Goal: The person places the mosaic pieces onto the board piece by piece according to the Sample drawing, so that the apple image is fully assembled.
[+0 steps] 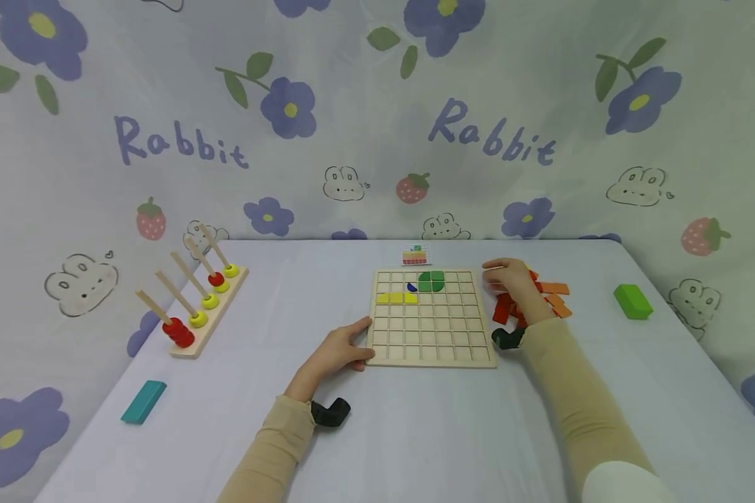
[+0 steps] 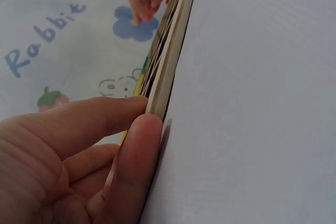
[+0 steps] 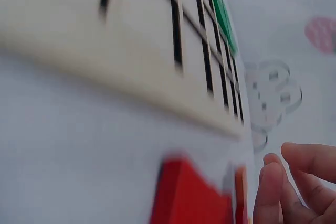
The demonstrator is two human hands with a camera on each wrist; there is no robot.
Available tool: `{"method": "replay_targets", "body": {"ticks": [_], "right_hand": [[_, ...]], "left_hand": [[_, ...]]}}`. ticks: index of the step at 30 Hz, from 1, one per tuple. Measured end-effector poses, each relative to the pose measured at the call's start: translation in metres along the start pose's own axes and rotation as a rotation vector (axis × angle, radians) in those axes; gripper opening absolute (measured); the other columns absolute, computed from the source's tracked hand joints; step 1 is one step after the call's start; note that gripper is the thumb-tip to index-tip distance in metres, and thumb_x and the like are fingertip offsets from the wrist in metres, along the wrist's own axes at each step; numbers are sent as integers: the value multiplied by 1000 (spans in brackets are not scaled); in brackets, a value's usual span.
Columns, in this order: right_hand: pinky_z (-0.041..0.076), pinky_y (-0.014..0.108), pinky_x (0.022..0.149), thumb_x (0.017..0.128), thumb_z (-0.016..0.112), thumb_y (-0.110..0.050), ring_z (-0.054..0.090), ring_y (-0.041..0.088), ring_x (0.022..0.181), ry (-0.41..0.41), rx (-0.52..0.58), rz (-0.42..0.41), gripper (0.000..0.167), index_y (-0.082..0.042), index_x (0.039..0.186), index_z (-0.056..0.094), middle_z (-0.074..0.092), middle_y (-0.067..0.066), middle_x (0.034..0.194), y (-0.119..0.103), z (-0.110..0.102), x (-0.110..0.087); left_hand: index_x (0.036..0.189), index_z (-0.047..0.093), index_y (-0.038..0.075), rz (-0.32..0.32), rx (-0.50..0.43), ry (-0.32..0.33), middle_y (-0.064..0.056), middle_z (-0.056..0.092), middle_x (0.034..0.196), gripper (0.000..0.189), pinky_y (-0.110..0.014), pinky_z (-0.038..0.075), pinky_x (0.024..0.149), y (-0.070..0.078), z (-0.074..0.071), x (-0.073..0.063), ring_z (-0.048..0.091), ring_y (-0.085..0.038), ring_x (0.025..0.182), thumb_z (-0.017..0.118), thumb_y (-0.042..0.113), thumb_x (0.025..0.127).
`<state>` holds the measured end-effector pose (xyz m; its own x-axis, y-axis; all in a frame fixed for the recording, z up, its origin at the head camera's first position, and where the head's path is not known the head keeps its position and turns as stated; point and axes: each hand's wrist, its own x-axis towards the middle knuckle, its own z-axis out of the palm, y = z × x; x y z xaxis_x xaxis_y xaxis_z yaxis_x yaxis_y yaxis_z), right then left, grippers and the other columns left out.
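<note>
A wooden grid board (image 1: 434,332) lies in the middle of the table. In its upper rows sit green curved pieces (image 1: 430,281), a blue piece (image 1: 412,287) and yellow pieces (image 1: 396,298). My left hand (image 1: 336,351) touches the board's left edge, thumb near the front corner and index finger farther back. Beyond the board's right edge, my right hand (image 1: 509,279) hovers beside red pieces (image 1: 502,308) and orange pieces (image 1: 558,305), partly hiding the pile. In the right wrist view its fingers (image 3: 312,161) are loosely bent, and nothing shows between them and the thumb.
A small picture card (image 1: 415,254) lies behind the board. At the left stands a peg stand (image 1: 209,318) with red and yellow beads, and a teal block (image 1: 144,402) lies in front of it. Toward the right edge is a green block (image 1: 633,301). A patterned cloth hangs behind.
</note>
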<state>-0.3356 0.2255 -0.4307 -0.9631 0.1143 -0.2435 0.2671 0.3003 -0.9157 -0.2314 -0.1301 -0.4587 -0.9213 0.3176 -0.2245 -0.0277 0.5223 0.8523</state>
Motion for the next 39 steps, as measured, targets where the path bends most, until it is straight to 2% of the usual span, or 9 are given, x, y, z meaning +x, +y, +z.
{"method": "replay_targets", "body": {"ticks": [9,13,16,19,22,25,28,35,39], "right_hand": [[49,20,60,91,54,-15,54,9,63,203,93,134,42,-6,132,51,54,1,100,22,-59,7],[48,17,63,93,51,-16,49,12,76,244,142,206,41,-11,134,50,48,1,109,29,-69,14],[46,18,60,93,50,-14,47,14,80,229,146,222,42,-12,135,49,48,2,112,31,-70,17],[46,19,57,92,51,-15,47,17,86,190,89,197,44,-11,136,48,49,6,116,30,-69,20],[49,24,62,92,51,-18,47,24,97,134,-54,139,47,-7,137,44,46,15,126,27,-67,21],[49,34,78,92,50,-22,45,30,105,98,-235,64,49,0,136,43,43,22,132,23,-64,20],[42,42,90,92,50,-23,45,34,106,89,-337,17,48,5,131,45,44,25,130,20,-60,17],[35,49,97,91,49,-21,44,38,109,120,-428,-37,43,9,123,50,48,26,123,17,-56,14],[38,47,93,91,49,-22,46,37,104,132,-445,-27,43,9,121,51,50,25,118,19,-55,15]], "left_hand": [[143,34,9,8,-6,-4,-4,57,53,72,-24,49,59,-3,-1,0,58,-12,48,70,13,81],[144,34,10,-5,-7,-5,-4,57,54,72,-25,50,58,-6,0,1,58,-12,48,70,13,81],[144,34,10,-7,-6,-6,-4,57,54,73,-25,50,57,-7,1,1,58,-12,48,70,13,80],[143,34,9,3,-12,-5,-3,57,54,73,-24,50,58,-8,1,1,58,-12,48,70,14,80],[143,35,8,17,-24,-4,-3,57,54,73,-24,50,58,-8,1,0,58,-12,48,71,13,80],[143,35,7,29,-29,-3,-3,56,53,72,-24,50,57,-7,1,0,57,-11,48,70,13,80],[143,35,8,31,-27,-1,-3,56,53,72,-24,50,56,-6,1,-1,57,-11,48,70,13,80],[143,36,8,41,-41,6,-3,55,54,72,-25,50,56,-8,1,1,57,-11,48,70,12,80],[142,36,8,39,-44,5,-3,55,54,72,-25,50,56,-9,1,1,57,-11,48,71,12,80]]}}
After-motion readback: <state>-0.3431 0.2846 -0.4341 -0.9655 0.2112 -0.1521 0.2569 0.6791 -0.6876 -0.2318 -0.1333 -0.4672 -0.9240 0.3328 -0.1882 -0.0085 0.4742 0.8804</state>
